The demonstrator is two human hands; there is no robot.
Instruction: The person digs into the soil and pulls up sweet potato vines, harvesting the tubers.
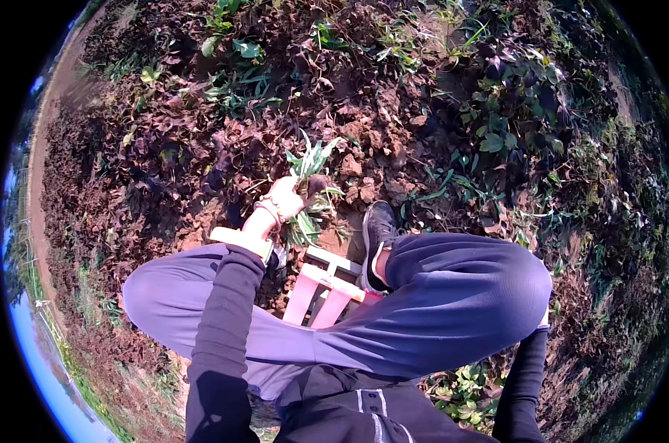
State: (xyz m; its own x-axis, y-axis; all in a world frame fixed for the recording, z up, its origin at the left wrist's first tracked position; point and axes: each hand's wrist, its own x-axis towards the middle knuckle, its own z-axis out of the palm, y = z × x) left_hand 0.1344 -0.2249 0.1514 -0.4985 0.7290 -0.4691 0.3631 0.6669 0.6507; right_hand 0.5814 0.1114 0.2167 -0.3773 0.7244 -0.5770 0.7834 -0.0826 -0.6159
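Note:
My left hand (286, 197) is closed around a bunch of green leafy plants (312, 160); long leaves stick out above the fist and more hang below it. Bracelets and a yellow-white band circle that wrist. Beneath the hand lie reddish-brown soil clods and dry, wilted leaves. My right arm (522, 382) runs down beside the right knee, and nearly all of the right hand is hidden behind that leg, so its fingers do not show. Between my legs is a low stool or seat with pinkish slats (315, 299).
A dark shoe (379, 238) rests on the soil right of the seat. Wilted reddish vines (163, 149) cover the ground at left. Green leafy plants (495, 138) grow at the upper right, with crumbled soil clods (373, 144) ahead. A dirt path curves along the far left.

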